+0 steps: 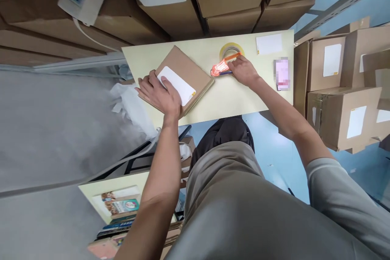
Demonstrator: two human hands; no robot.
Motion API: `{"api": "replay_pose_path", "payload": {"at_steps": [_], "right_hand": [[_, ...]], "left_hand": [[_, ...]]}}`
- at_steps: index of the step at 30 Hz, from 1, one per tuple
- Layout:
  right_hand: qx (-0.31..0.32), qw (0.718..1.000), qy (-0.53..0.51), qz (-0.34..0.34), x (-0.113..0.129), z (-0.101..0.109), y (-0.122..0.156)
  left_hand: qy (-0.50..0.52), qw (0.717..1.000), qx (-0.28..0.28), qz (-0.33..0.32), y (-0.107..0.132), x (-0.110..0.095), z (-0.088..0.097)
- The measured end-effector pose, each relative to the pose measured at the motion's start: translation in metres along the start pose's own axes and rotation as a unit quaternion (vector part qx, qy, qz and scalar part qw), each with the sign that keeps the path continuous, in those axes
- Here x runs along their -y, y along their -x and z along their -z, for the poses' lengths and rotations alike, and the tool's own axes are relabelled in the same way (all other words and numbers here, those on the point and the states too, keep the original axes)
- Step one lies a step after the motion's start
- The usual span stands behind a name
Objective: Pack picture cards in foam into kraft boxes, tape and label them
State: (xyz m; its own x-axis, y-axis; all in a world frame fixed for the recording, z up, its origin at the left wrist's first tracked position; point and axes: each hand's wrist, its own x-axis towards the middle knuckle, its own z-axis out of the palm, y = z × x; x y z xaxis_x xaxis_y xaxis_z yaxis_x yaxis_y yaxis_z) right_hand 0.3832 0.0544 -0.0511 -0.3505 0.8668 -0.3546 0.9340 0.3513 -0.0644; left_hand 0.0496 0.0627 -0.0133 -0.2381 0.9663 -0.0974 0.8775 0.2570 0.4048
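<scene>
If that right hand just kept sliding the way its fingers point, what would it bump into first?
The orange tape dispenser, which the right hand already touches; beyond it, probably the cardboard parcel.

Brown cardboard parcel with 1 white label under left hand; orange tape dispenser in right hand; pale yellow table beneath both; pink item right of right hand.
</scene>
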Motion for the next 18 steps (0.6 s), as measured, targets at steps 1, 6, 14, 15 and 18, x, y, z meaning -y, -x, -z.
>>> {"api": "replay_pose_path", "payload": {"at_steps": [1,6,14,15,18], "right_hand": [[0.004,1.000,-0.002,0.011,0.005,-0.001,0.002],[0.019,0.997,-0.032,0.072,0.060,-0.009,0.019],[0.041,0.989,-0.114,0.087,0.229,-0.008,0.026],[0.037,0.989,-0.125,0.075,0.239,-0.008,0.025],[0.030,0.988,-0.145,0.050,0.248,-0.011,0.025]], "left_hand": [[-0.003,1.000,0.009,-0.017,-0.003,0.005,0.003],[0.015,0.990,0.081,-0.118,-0.023,0.021,0.014],[0.127,0.971,0.132,-0.156,0.008,-0.011,-0.020],[0.130,0.971,0.127,-0.157,0.012,-0.012,-0.022],[0.116,0.971,0.121,-0.170,0.017,-0.010,-0.022]]}}
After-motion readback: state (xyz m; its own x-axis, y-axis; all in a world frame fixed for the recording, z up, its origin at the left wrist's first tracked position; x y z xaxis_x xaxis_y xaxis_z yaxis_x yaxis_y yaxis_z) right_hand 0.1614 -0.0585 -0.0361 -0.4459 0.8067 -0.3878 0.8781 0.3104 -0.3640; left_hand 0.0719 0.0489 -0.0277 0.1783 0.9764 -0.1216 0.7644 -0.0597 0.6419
